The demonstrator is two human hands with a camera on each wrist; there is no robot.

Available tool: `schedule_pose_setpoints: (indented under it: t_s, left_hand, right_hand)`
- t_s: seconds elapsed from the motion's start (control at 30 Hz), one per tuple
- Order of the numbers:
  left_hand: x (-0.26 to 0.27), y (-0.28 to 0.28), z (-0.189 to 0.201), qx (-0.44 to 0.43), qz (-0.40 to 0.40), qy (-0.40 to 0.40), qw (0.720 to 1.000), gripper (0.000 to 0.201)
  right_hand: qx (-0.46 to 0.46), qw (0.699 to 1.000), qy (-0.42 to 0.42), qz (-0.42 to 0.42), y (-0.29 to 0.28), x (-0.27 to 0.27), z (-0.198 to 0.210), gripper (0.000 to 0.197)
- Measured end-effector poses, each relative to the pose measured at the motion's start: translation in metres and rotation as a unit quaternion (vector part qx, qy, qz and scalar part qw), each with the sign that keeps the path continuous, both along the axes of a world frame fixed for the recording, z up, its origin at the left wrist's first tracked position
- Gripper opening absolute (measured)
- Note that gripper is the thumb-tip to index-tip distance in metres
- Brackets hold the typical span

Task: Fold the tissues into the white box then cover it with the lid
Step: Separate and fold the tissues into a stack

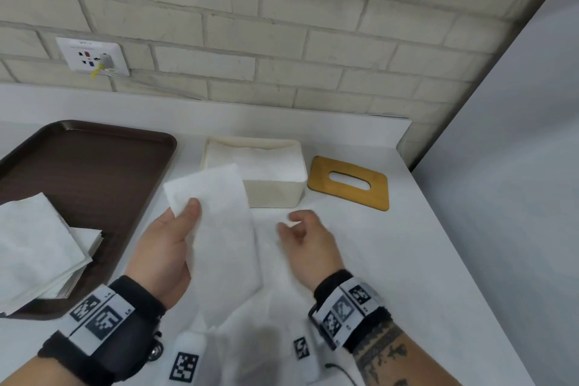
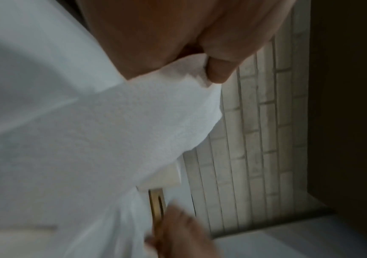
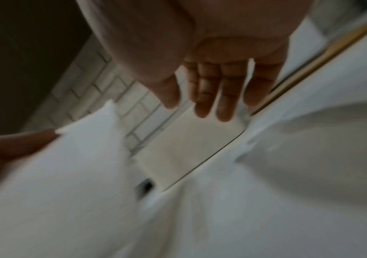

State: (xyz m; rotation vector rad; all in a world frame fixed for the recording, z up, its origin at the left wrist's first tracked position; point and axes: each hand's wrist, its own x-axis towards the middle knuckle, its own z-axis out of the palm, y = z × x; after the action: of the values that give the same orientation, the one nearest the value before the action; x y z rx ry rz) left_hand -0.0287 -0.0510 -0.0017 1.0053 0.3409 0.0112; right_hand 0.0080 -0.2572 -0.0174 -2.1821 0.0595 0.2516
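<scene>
Both wrists wear black bands with coded markers, low in the head view. Left hand pinches a folded tissue near its far corner, thumb on top and fingers beneath; the left wrist view shows the thumb pressing the paper's edge. That tissue slopes up from near the body toward the box, its far corner overlapping the box's near left corner in the head view; whether it touches there I cannot tell. Right hand hovers just right of the tissue, fingers loosely bent and spread, holding nothing; the right wrist view shows its fingers extended and apart, pointing toward the box.

Box sits on the white tabletop, uncovered, with tissues already filling it to the rim. Just right of it lies the wooden lid, flat, slot upward, not touching the box. Left of the box is a brown tray carrying a stack of unfolded tissues at its near end. On the brick wall behind, a socket has a plug in it.
</scene>
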Motion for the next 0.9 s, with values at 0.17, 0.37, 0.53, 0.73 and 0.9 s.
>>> schedule_pose_setpoints:
  t_s: [0.17, 0.37, 0.53, 0.73, 0.9]
  left_hand:
    - [0.001, 0.028, 0.005, -0.007, 0.044, -0.012, 0.999, 0.034]
    - [-0.001, 0.031, 0.003, 0.012, 0.058, -0.003, 0.998, 0.035]
    - [-0.003, 0.031, 0.002, 0.011, 0.046, 0.006, 0.999, 0.034]
    - [0.000, 0.017, 0.008, -0.009, 0.007, 0.009, 1.000, 0.036]
    - [0.003, -0.008, 0.017, -0.026, -0.040, -0.007, 0.999, 0.044]
  right_hand:
    - [-0.333, 0.934, 0.128, -0.026, -0.045, 0.037, -0.021, 0.072]
    - [-0.389, 0.913, 0.118, 0.044, -0.045, 0.054, -0.043, 0.031]
    - [-0.120, 0.992, 0.025, -0.028, -0.062, 0.044, -0.012, 0.013]
    - [0.151, 0.982, -0.110, 0.037, -0.037, 0.019, 0.048, 0.060]
    - [0.171, 0.974, -0.141, 0.054, 0.009, 0.006, 0.075, 0.028]
